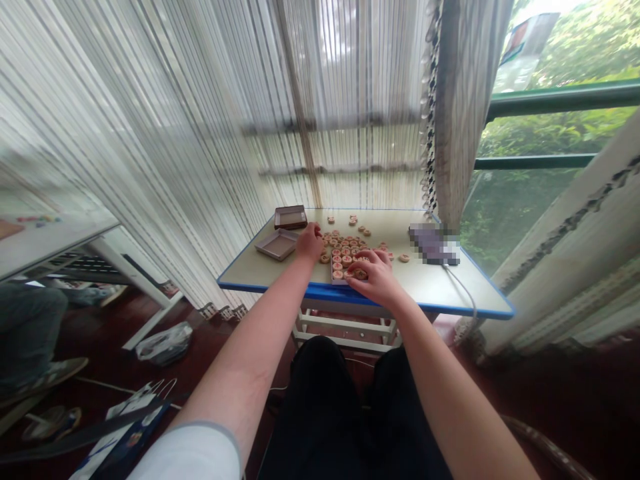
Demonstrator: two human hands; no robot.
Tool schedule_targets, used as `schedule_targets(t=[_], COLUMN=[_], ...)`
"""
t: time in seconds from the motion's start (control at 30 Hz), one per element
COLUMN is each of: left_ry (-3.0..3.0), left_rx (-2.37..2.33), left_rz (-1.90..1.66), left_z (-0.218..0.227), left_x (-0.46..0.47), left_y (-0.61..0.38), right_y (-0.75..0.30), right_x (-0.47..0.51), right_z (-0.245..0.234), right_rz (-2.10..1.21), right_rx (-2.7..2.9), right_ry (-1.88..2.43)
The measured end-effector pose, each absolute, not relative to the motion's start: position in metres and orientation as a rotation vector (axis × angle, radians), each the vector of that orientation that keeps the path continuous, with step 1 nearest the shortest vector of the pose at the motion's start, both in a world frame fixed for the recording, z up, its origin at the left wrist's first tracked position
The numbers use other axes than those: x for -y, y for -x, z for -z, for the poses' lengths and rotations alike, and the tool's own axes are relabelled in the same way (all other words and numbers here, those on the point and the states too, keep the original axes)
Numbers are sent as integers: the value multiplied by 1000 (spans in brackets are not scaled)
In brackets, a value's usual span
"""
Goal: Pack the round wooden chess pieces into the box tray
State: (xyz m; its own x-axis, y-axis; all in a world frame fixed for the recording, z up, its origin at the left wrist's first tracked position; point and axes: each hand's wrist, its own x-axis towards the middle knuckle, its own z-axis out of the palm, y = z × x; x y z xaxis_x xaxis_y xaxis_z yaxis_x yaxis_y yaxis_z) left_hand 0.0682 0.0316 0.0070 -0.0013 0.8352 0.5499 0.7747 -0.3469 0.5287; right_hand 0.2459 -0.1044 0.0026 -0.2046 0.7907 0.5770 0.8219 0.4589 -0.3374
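"How far along are things?"

"Partway, I'd judge. In the middle of the frame, round pieces (pixel 337 267) lie in rows inside a box (pixel 339 282) near the table's front edge. Plenty of loose pieces (pixel 340 237) are outside it, heaped just beyond and scattered on the table (pixel 260 273)."

"Where are the hands?"

"Apart from each other. The right hand (pixel 375 270) spreads its fingers over the box, touching pieces there; I can't tell whether it grips one. The left hand (pixel 311 241) is beside the heap's left edge, fingers curled. Whether it holds anything, I can't tell."

"And the counts?"

"One box with pieces in it. Two trays, left of centre: a darker tray (pixel 290 217) behind, a paler tray (pixel 277 245) in front. About four pieces show down the box's left column; fingers hide others. The heap overlaps too much to count. One loose piece sits alone right of the right hand."
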Motion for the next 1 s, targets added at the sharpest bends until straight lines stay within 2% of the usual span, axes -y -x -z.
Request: schedule_targets(t=[0.37, 1.0], left_ry=[-2188, -2238], left_rx=[-1817, -1756], left_rz=[-1287, -1312], left_z=[-5, -6], left_x=[-33, -32], left_y=[-68, -68], right_y=[-247, -248], right_x=[98, 104], right_z=[1, -3], right_rz=[-46, 32], right_rx=[1942, 2087], right_ry=[1415, 1304])
